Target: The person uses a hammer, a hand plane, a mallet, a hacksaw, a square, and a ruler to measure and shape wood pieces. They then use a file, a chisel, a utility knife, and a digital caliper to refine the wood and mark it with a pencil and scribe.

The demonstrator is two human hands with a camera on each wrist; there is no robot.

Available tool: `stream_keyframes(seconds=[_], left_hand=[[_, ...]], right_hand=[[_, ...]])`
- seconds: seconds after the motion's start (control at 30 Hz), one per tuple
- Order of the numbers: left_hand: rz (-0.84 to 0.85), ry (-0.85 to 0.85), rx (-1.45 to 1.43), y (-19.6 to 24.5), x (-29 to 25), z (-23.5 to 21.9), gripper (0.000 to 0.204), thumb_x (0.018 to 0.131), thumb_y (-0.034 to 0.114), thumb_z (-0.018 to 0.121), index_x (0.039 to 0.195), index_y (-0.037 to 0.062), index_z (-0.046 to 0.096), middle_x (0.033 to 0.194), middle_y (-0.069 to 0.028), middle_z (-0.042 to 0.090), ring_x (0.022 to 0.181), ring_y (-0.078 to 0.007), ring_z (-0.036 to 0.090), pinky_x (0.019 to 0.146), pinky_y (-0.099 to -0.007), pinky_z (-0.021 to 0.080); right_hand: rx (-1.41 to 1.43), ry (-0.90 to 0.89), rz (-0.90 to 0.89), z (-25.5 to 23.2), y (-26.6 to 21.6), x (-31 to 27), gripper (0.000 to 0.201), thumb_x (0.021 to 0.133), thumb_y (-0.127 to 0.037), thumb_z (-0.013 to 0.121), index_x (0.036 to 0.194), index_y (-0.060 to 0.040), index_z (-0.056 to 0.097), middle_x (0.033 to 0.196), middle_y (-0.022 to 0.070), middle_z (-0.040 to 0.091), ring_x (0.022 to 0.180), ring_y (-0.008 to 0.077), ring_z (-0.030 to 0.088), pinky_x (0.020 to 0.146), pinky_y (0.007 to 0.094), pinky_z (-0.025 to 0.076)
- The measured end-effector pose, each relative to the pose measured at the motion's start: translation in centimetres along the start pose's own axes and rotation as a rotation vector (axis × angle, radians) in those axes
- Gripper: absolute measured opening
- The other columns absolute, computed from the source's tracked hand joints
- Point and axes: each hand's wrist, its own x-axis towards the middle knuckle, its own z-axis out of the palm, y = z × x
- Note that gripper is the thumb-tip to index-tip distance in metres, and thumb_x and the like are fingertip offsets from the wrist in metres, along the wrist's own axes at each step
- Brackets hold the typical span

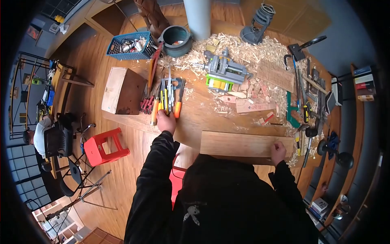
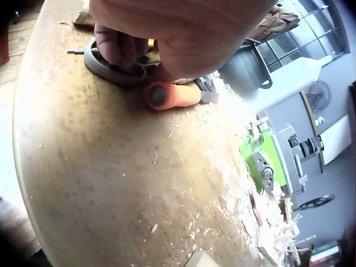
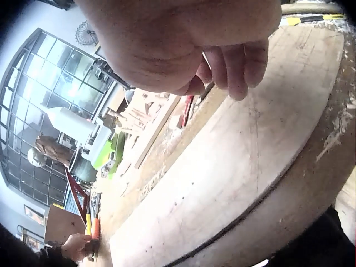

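Observation:
At the table's left part, my left hand (image 1: 166, 122) is over a row of hand tools with yellow and orange handles. The left wrist view has its fingers curled down at a grey ring-shaped handle (image 2: 109, 73), beside an orange handle (image 2: 181, 95); the palm hides most of what they grip. A long wooden board (image 1: 239, 144) lies along the table's near edge. My right hand (image 1: 278, 152) is at the board's right end, fingers loosely bent and holding nothing. In the right wrist view its fingertips are at the board's surface (image 3: 245, 144); contact is unclear.
A wooden block (image 1: 124, 91), blue basket (image 1: 130, 46) and dark pot (image 1: 177, 42) stand at the left and back. Behind the board are a grey vise (image 1: 225, 69), wood shavings and offcuts. A green tool (image 1: 291, 112) lies right. A red stool (image 1: 106, 147) stands on the floor.

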Motion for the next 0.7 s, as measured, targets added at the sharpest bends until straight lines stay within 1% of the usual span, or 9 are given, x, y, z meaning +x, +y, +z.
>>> stream_keyframes(seconds=[0.07, 0.2, 0.27, 0.3, 0.37, 0.5, 0.57, 0.67, 0.7], left_hand=[[-0.016, -0.024, 0.079, 0.6, -0.1, -0.5, 0.035, 0.078, 0.026, 0.070, 0.102, 0.0043, 0.056, 0.104, -0.0194, 0.059, 0.091, -0.0385, 0.062, 0.079, -0.0471, 0.051], [0.019, -0.045, 0.082, 1.0, -0.1, -1.4, 0.036, 0.078, 0.027, 0.070, 0.102, 0.0048, 0.056, 0.104, -0.0192, 0.059, 0.092, -0.0383, 0.062, 0.079, -0.0469, 0.051], [0.097, -0.037, 0.166, 1.2, -0.2, -1.7, 0.035, 0.077, 0.027, 0.071, 0.101, 0.0054, 0.057, 0.100, -0.0179, 0.062, 0.090, -0.0377, 0.063, 0.078, -0.0468, 0.051], [0.101, -0.038, 0.162, 1.2, 0.0, -1.8, 0.035, 0.077, 0.027, 0.071, 0.101, 0.0054, 0.057, 0.100, -0.0179, 0.062, 0.090, -0.0377, 0.063, 0.078, -0.0468, 0.051], [0.164, -0.053, 0.171, 1.1, 0.1, -2.0, 0.037, 0.077, 0.029, 0.071, 0.103, 0.0063, 0.057, 0.092, -0.0180, 0.066, 0.086, -0.0378, 0.065, 0.076, -0.0477, 0.052], [0.199, -0.057, 0.218, 1.3, 0.0, -2.3, 0.038, 0.077, 0.028, 0.069, 0.106, 0.0066, 0.057, 0.085, -0.0191, 0.069, 0.080, -0.0393, 0.067, 0.073, -0.0495, 0.053], [0.199, -0.071, 0.235, 1.3, 0.0, -2.0, 0.039, 0.077, 0.027, 0.066, 0.108, 0.0068, 0.056, 0.083, -0.0202, 0.069, 0.076, -0.0405, 0.067, 0.071, -0.0504, 0.053], [0.212, -0.069, 0.215, 1.2, -0.1, -1.8, 0.039, 0.076, 0.026, 0.064, 0.110, 0.0070, 0.055, 0.082, -0.0201, 0.069, 0.075, -0.0406, 0.067, 0.069, -0.0501, 0.053], [0.224, -0.049, 0.179, 1.2, -0.1, -1.6, 0.043, 0.075, 0.027, 0.067, 0.110, 0.0067, 0.054, 0.078, -0.0195, 0.068, 0.073, -0.0396, 0.067, 0.067, -0.0489, 0.053]], right_hand=[[0.034, -0.043, 0.040, 0.7, -1.0, -0.9, 0.004, 0.084, -0.004, 0.063, 0.088, -0.0016, 0.064, 0.068, 0.0089, 0.061, 0.063, 0.0159, 0.059, 0.061, 0.0303, 0.048], [0.060, -0.022, 0.036, 1.9, -2.3, -2.2, 0.005, 0.085, -0.005, 0.063, 0.088, -0.0011, 0.064, 0.069, 0.0088, 0.062, 0.064, 0.0152, 0.060, 0.061, 0.0301, 0.049], [0.056, -0.071, 0.091, 2.0, -2.9, -2.5, 0.006, 0.085, -0.006, 0.063, 0.088, -0.0006, 0.064, 0.070, 0.0092, 0.063, 0.065, 0.0153, 0.061, 0.062, 0.0300, 0.049], [0.055, -0.066, 0.091, 2.2, -3.1, -2.6, 0.006, 0.085, -0.006, 0.063, 0.088, -0.0006, 0.064, 0.070, 0.0092, 0.063, 0.065, 0.0153, 0.061, 0.062, 0.0300, 0.049], [0.072, -0.059, 0.079, 2.5, -3.4, -2.9, 0.007, 0.085, -0.007, 0.063, 0.088, -0.0002, 0.064, 0.070, 0.0101, 0.063, 0.065, 0.0165, 0.061, 0.062, 0.0305, 0.049], [0.009, -0.089, 0.086, 2.9, -3.5, -3.4, 0.009, 0.085, -0.008, 0.064, 0.090, -0.0001, 0.064, 0.071, 0.0114, 0.064, 0.065, 0.0184, 0.062, 0.063, 0.0315, 0.050], [0.027, -0.080, 0.082, 3.4, -3.4, -3.8, 0.006, 0.084, -0.005, 0.064, 0.089, -0.0013, 0.065, 0.070, 0.0072, 0.062, 0.064, 0.0131, 0.058, 0.061, 0.0287, 0.048], [0.052, -0.065, 0.037, 3.3, -4.5, -4.2, 0.007, 0.084, -0.006, 0.064, 0.090, -0.0012, 0.065, 0.069, 0.0080, 0.062, 0.064, 0.0134, 0.058, 0.061, 0.0290, 0.048], [0.048, -0.048, 0.055, 3.3, -4.7, -4.3, 0.007, 0.084, -0.006, 0.064, 0.090, -0.0012, 0.065, 0.069, 0.0080, 0.062, 0.064, 0.0134, 0.058, 0.061, 0.0290, 0.048]])
